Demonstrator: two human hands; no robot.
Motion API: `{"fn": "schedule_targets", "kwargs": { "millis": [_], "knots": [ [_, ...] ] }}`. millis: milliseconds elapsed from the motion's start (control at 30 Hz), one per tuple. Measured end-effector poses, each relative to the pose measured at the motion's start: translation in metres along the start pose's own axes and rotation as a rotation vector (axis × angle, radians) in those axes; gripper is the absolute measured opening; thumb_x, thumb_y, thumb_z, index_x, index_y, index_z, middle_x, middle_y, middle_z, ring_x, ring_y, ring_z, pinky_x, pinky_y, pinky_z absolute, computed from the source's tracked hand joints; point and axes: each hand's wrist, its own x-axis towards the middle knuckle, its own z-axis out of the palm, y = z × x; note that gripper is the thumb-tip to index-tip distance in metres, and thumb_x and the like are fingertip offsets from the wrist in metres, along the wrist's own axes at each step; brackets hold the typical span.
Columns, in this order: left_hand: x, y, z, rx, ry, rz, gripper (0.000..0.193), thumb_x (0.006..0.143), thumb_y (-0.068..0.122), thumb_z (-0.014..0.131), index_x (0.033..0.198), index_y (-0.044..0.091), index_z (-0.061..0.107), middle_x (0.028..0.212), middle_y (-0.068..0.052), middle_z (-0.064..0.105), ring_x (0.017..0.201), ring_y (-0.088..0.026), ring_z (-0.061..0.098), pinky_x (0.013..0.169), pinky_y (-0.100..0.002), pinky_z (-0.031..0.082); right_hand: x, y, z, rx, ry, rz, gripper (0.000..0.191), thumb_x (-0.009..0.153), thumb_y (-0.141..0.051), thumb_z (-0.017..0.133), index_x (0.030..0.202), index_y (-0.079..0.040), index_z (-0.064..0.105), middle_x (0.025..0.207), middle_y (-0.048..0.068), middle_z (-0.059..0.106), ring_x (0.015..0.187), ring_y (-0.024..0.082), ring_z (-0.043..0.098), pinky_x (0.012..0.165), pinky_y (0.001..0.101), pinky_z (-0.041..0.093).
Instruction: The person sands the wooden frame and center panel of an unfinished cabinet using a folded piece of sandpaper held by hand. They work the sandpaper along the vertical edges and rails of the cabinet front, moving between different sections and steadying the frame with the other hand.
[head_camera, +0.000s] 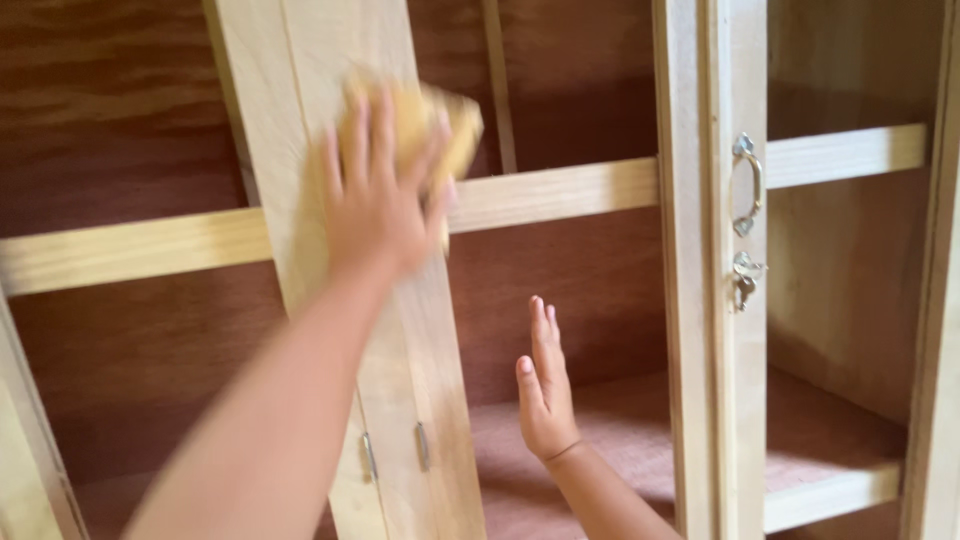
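Inside a reddish-brown wooden cabinet (600, 270), left hand (375, 195) pressing yellow sanding pad (435, 125), right hand (545, 395) open.

The left hand (380, 190) is smeared by motion and covers most of the yellow pad (440, 125), so its grip cannot be read. The board (300, 100) runs past the top and bottom edges. The right forearm leaves the bottom edge. The door (715, 400) is cut off above and below.

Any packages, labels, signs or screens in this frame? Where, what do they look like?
None in view. Only a pale wooden cabinet frame with a metal door handle, and the left hand pressing a yellow sanding pad to a pale board.
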Motion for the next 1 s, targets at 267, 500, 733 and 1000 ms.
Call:
{"fn": "schedule_targets", "kwargs": {
  "millis": [267,500,733,1000],
  "knots": [
    [0.036,0.011,-0.011,-0.075,0.110,-0.043,0.066,0.107,0.037,0.059,0.167,0.028,0.034,0.174,-0.016,0.011,0.162,-0.035,0.007,0.130,-0.054,0.000,-0.028,0.012,-0.055,-0.111,0.008,0.103,0.061,0.109,-0.030,0.033,0.163,-0.003,0.021,0.174,0.012,0.018,0.162,0.034,0.006,0.128,0.0452,0.008],
    [-0.093,0.065,0.023,-0.037,-0.021,-0.114,0.086,0.090,0.023,0.066,0.165,0.022,0.025,0.171,-0.019,0.004,0.158,-0.033,0.001,0.125,-0.050,-0.001,-0.057,0.022,-0.025,0.037,-0.032,0.270,0.062,0.110,-0.036,0.028,0.164,-0.007,0.020,0.174,0.013,0.018,0.162,0.030,0.008,0.128,0.0419,0.009],
    [-0.246,0.117,0.077,0.086,-0.158,-0.158,0.073,0.098,0.012,0.047,0.167,0.014,0.021,0.173,-0.011,0.009,0.159,-0.024,0.011,0.128,-0.044,0.010,-0.105,0.008,0.010,0.417,-0.118,0.502,0.070,0.107,-0.048,0.023,0.164,-0.010,0.012,0.171,0.015,0.023,0.159,0.027,0.015,0.126,0.0402,0.009],
    [-0.441,0.156,0.129,-0.165,-0.339,-0.100,0.064,0.100,0.019,0.042,0.161,0.014,0.023,0.168,-0.011,0.020,0.153,-0.028,0.020,0.123,-0.046,0.016,-0.167,-0.001,0.015,0.360,-0.258,0.528,0.071,0.106,-0.049,0.022,0.164,-0.011,0.012,0.170,0.016,0.027,0.158,0.028,0.019,0.124,0.0434,0.014]
  ]
}}
